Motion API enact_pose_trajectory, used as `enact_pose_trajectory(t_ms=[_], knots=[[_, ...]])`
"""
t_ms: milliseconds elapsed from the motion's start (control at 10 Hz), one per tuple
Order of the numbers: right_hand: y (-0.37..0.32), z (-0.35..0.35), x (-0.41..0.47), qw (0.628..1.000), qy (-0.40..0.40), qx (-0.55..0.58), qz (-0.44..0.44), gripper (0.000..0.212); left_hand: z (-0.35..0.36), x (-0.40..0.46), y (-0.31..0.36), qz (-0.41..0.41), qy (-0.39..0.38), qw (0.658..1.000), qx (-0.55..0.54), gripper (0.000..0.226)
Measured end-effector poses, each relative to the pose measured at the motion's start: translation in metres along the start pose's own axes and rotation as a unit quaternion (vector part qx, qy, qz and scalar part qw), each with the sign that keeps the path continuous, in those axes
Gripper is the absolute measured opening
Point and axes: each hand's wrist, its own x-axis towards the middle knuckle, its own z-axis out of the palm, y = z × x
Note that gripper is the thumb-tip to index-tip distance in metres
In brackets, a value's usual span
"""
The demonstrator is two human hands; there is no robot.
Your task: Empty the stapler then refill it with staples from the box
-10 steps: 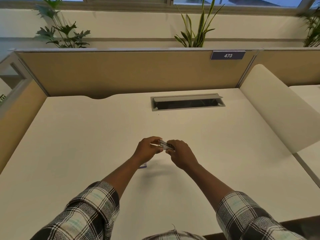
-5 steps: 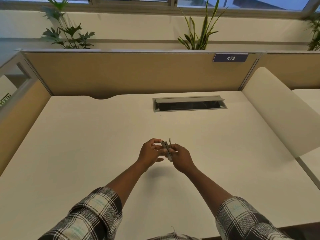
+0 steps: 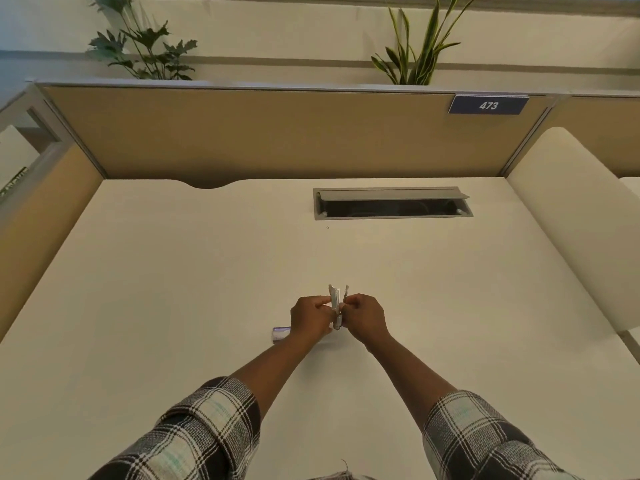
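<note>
Head view of a cream tabletop [image 3: 173,271] enclosed by tan partition panels. Both forearms, in rolled plaid sleeves, extend from the near edge to the middle of the tabletop. The left hand [image 3: 309,318] and right hand [image 3: 365,317] meet around a small metal stapler [image 3: 336,301], held above the surface with its long axis roughly upright. The stapler is hinged open: two thin metal arms stand apart at the top in a narrow V and join at the lower end between the hands. The left hand's fingers are closed on the left arm of the stapler; the right hand's fingers are pinched on the right arm. Whether staples remain inside is too small to tell. A small box [image 3: 281,333] with a purple top lies on the tabletop just left of the left wrist, partly hidden by it. Farther back, right of centre, a grey cable hatch [image 3: 391,203] sits open. A blue plate [image 3: 488,105] reading 473 hangs on the far partition.
</note>
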Motion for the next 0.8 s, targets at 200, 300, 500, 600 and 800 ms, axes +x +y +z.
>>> enact_pose_trajectory(t_ms=[200,300,500,600,800], knots=[[0.0,0.008,0.023,0.996,-0.001,-0.087,-0.017,0.038,0.011,0.034,-0.013,0.005,0.028,0.989,0.144,0.014],[0.0,0.014,0.036,0.993,0.001,-0.115,-0.008,0.042,0.015,0.046,-0.013,-0.001,0.033,0.986,0.162,0.021],[0.005,0.017,0.047,0.989,-0.003,-0.148,0.012,0.036,0.022,0.06,-0.018,-0.004,0.02,0.973,0.23,0.017],[0.009,0.018,0.05,0.99,-0.006,-0.138,0.019,0.026,0.024,0.064,-0.02,-0.003,0.015,0.968,0.249,0.019],[0.01,0.009,0.048,0.991,-0.043,-0.127,0.008,0.041,0.017,0.059,-0.016,-0.004,-0.018,0.962,0.272,0.02]])
